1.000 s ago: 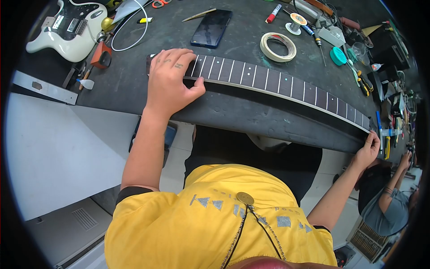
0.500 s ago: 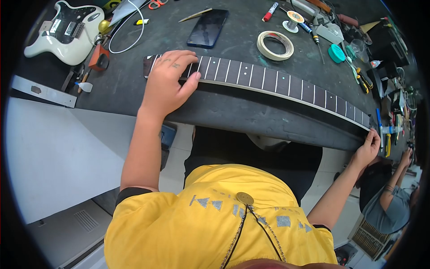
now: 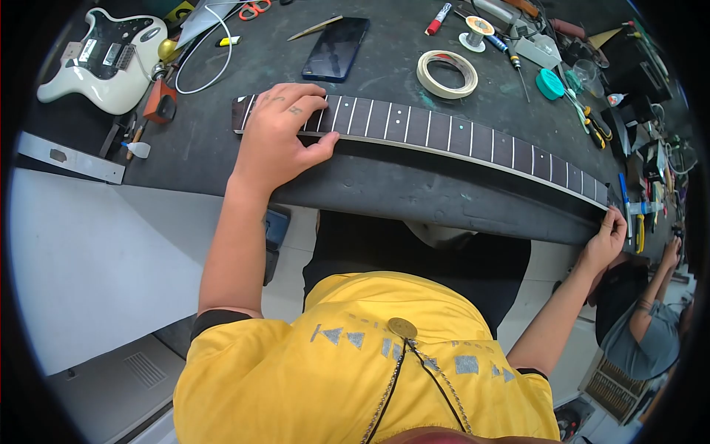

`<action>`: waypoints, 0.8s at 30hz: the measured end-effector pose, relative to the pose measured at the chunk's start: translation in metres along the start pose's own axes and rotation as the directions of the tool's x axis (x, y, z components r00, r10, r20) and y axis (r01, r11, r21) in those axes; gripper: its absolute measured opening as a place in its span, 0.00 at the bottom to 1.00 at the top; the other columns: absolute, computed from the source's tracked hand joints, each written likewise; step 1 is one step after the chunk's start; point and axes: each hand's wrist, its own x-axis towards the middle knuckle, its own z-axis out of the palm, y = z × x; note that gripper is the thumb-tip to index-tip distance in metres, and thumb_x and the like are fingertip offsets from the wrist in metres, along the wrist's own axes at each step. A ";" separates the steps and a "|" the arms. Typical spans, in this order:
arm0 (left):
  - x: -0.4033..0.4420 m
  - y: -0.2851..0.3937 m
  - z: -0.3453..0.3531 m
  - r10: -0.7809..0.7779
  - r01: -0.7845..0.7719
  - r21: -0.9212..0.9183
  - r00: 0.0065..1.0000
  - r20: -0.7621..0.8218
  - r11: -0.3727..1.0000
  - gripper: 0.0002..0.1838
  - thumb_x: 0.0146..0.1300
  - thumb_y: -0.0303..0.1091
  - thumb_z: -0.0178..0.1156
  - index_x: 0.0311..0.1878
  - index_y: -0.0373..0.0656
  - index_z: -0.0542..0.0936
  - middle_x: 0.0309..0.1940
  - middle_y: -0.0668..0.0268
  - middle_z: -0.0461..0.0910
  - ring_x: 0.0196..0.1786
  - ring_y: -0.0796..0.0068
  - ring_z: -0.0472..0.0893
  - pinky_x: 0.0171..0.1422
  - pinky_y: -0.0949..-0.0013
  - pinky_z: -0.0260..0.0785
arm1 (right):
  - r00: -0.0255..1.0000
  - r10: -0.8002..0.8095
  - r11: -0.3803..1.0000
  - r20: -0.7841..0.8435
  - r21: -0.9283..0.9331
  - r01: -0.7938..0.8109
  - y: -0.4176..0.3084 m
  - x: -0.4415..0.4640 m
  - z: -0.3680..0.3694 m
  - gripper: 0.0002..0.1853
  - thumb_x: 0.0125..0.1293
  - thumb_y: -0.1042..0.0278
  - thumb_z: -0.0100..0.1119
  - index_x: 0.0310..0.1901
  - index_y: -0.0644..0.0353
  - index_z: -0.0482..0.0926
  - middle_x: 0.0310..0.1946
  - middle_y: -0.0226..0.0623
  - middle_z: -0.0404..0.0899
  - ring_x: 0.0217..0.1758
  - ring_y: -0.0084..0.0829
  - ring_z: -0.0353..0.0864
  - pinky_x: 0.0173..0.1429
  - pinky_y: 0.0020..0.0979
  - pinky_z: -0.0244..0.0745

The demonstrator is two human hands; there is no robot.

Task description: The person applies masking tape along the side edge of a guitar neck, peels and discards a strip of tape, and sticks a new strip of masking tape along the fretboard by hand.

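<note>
A long guitar neck (image 3: 418,127) lies across the front of the workbench, its dark fretboard with pale frets and small dot inlays facing up. My left hand (image 3: 277,137) spans the neck near its left end, fingers over the far side and thumb against the near edge. At the opposite end, my right hand (image 3: 608,235) pinches the tip of the neck between thumb and fingers. The underside of the neck is hidden.
Behind the neck are a phone (image 3: 335,50), a masking tape roll (image 3: 426,74) and a solder spool (image 3: 475,33). A white guitar body (image 3: 137,70) lies at the left. Screwdrivers and pliers (image 3: 596,132) clutter the right, where another person (image 3: 643,333) sits.
My left thumb has shifted down and outward to the near edge of the neck. The whole view has moved slightly; both hands stay at their ends of the neck.
</note>
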 end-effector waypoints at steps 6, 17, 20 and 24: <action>0.004 0.004 0.005 0.005 -0.005 -0.014 1.000 -0.006 1.000 0.22 0.50 0.32 0.81 0.50 0.39 0.89 0.58 0.60 0.91 0.63 0.53 0.88 0.72 0.52 0.77 | 1.000 -0.008 1.000 0.006 -0.003 0.008 0.000 0.000 0.000 0.10 0.86 0.64 0.70 0.51 0.64 0.84 0.57 0.38 0.88 0.62 0.28 0.82 0.77 0.31 0.71; 0.014 0.015 0.011 0.077 -0.077 0.000 0.997 -0.005 0.997 0.22 0.48 0.31 0.80 0.49 0.40 0.88 0.58 0.61 0.91 0.65 0.52 0.87 0.74 0.49 0.76 | 1.000 -0.006 1.000 -0.009 -0.024 0.005 -0.006 -0.001 0.004 0.10 0.85 0.65 0.70 0.50 0.64 0.85 0.56 0.38 0.88 0.63 0.28 0.82 0.78 0.32 0.71; 0.019 0.019 0.014 0.107 -0.107 -0.011 0.994 -0.001 0.994 0.23 0.48 0.31 0.79 0.50 0.41 0.88 0.58 0.62 0.91 0.64 0.52 0.87 0.75 0.49 0.76 | 1.000 -0.013 1.000 -0.011 -0.027 0.013 -0.006 -0.002 0.005 0.10 0.85 0.65 0.70 0.50 0.65 0.85 0.55 0.37 0.88 0.63 0.28 0.82 0.78 0.32 0.71; 0.024 0.024 0.017 0.126 -0.126 -0.012 0.992 0.019 0.992 0.23 0.48 0.31 0.79 0.50 0.41 0.87 0.58 0.62 0.91 0.64 0.52 0.87 0.75 0.49 0.76 | 0.999 -0.034 0.999 -0.009 -0.041 0.033 -0.008 -0.003 0.007 0.10 0.85 0.65 0.70 0.50 0.65 0.85 0.55 0.37 0.89 0.63 0.29 0.83 0.78 0.33 0.72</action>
